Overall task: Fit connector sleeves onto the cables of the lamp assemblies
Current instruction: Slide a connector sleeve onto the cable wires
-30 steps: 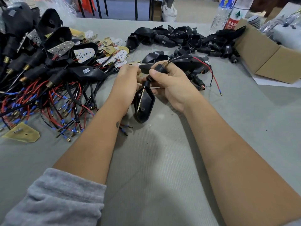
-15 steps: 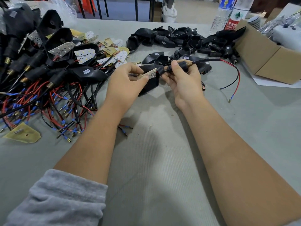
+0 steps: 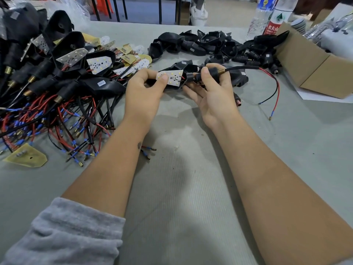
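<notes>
The left hand (image 3: 142, 92) pinches a lamp assembly (image 3: 172, 79) by its LED board; the right hand (image 3: 214, 87) grips the connector sleeve (image 3: 210, 72), seemingly seated on the cable (image 3: 267, 81) trailing beyond those fingers. A sleeved pile (image 3: 38, 77) lies outside the left fingers; bare housings (image 3: 200, 44) wait on the counter (image 3: 181, 188) beyond both, so work remains.

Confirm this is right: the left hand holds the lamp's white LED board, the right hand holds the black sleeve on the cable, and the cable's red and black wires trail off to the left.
Wrong on direction. In the head view, the red and black wires trail off to the right. The rest stands: the left hand holds the white LED board, and the right hand holds the black sleeve on the cable.
</notes>
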A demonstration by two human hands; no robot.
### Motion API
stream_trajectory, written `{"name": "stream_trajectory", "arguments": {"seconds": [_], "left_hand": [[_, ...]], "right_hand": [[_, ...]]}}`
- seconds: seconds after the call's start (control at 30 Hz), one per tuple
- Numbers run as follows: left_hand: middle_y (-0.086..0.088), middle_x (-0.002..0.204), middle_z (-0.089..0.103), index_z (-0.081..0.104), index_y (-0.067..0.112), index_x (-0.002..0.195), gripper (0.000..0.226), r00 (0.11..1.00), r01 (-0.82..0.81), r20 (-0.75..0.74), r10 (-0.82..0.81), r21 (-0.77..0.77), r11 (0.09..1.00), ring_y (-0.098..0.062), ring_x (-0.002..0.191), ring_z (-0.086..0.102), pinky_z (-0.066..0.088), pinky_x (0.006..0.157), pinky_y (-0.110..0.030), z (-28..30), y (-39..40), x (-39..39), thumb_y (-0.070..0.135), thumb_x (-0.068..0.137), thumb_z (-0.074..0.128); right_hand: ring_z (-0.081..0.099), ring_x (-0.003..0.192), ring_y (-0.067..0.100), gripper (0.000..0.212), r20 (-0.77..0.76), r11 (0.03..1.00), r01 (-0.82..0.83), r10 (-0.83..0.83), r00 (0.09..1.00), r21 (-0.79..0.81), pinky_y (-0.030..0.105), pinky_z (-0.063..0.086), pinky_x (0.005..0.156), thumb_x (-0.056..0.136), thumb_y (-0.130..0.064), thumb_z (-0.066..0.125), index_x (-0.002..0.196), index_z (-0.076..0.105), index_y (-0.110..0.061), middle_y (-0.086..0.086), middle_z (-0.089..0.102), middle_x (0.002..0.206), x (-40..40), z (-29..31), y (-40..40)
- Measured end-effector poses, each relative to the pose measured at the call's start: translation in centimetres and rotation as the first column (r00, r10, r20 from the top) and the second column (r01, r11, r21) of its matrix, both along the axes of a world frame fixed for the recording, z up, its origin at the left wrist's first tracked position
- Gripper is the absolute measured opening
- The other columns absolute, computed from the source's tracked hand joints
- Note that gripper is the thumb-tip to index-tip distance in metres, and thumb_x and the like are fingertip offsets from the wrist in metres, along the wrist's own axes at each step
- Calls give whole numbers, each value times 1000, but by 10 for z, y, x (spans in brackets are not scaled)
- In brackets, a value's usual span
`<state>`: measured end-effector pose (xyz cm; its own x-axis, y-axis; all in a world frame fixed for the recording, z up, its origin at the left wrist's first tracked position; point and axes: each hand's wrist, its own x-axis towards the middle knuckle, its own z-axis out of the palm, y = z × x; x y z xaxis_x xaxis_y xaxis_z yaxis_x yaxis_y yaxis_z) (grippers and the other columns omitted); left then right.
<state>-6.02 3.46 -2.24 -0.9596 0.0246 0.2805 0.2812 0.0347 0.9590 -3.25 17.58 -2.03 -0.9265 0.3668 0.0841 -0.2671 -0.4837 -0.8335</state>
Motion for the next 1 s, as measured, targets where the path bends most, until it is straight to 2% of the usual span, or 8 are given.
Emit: {"name": "stream_trajectory", "arguments": {"seconds": [0.07,0.17,0.33,0.5,0.63,0.7,0.87,1.0], "left_hand": [[-5,83,63,55,17,77,19,996,23,79,-28,74,997,-17,81,61,56,76,-31,0,2,-1,19,93,63],[-14,99,61,52,13,75,23,976,44,207,-73,143,989,-23,94,65,60,74,-34,0,4,-1,20,93,64],[-11,89,71,57,9,78,16,940,12,323,-113,300,954,-21,70,72,58,61,-27,6,2,0,10,92,64],[-9,87,67,61,6,82,9,924,-8,347,-160,436,900,-27,84,70,58,68,-26,8,2,-1,-1,89,60],[-6,72,68,53,8,72,20,928,-28,349,-131,416,909,-21,70,71,58,65,-24,8,2,0,-1,88,60],[-9,76,65,47,10,69,27,944,-58,319,-82,408,911,-18,63,70,58,63,-24,7,2,0,-2,87,63],[-8,90,59,47,17,95,32,972,-58,230,-56,462,885,-15,64,66,59,68,-28,6,-2,1,-9,85,63],[-8,100,65,55,16,110,35,958,-50,269,-102,505,862,-22,80,68,57,68,-27,6,-5,-2,-8,85,62]], "right_hand": [[67,90,33,11,-13,1000,-3,2,1000,-27,46,58,85,100,-7,51,107,46,-14,15,60,100,-1,0,1],[68,89,31,12,-14,999,1,-2,1000,-46,46,58,86,100,-8,52,109,47,-14,12,62,96,-1,-1,2],[68,85,29,12,-10,999,12,-12,1000,-32,41,60,81,100,-9,53,109,48,-15,10,63,93,0,-1,1],[66,85,29,10,-11,1000,-5,5,1000,-17,36,60,76,99,-7,54,102,51,-16,10,63,90,1,-1,0],[66,82,27,8,20,1000,-6,6,1000,-20,38,60,79,99,-8,53,98,53,-16,11,64,90,2,2,-1],[68,81,28,3,44,998,-16,18,999,-56,40,60,79,100,-15,52,97,52,-15,13,65,93,2,4,0],[68,84,31,40,67,988,-73,83,994,-133,41,59,80,105,-40,32,94,57,-10,13,68,93,5,9,0],[59,68,16,45,120,998,4,3,993,-59,29,57,69,105,-39,33,95,66,-11,5,61,79,5,8,1]]}}
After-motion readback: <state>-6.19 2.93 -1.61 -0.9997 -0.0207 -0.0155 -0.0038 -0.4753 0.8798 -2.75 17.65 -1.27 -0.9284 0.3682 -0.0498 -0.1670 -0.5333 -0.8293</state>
